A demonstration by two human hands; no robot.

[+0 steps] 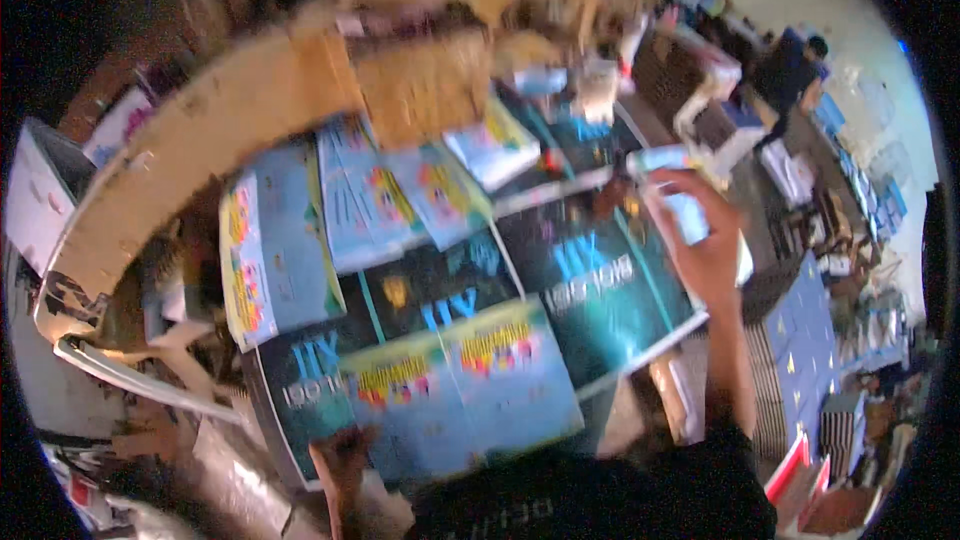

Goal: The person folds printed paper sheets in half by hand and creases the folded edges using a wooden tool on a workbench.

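Note:
Dark printed cover sheets (610, 310) with blue lettering lie spread over the table in front of me. On their near part rests a blue, yellow-topped cover sheet (500, 410) with cartoon figures. My left hand (343, 452) is at this sheet's lower left corner, its fingers smeared by motion. Over the right side of the dark sheets, my right hand (705, 230) is raised with fingers curled around a pale blue-and-white thing (686, 217). Blur hides what kind of thing it is. More blue cover sheets (285, 240) overlap along the far left and middle.
A brown cardboard piece (425, 85) stands at the table's far side, by the curved wooden edge (200, 110). A white box (45, 195) is at far left. Stacks of dark blue covers (800, 340) lie to the right. Two people (790, 85) are in the far right background.

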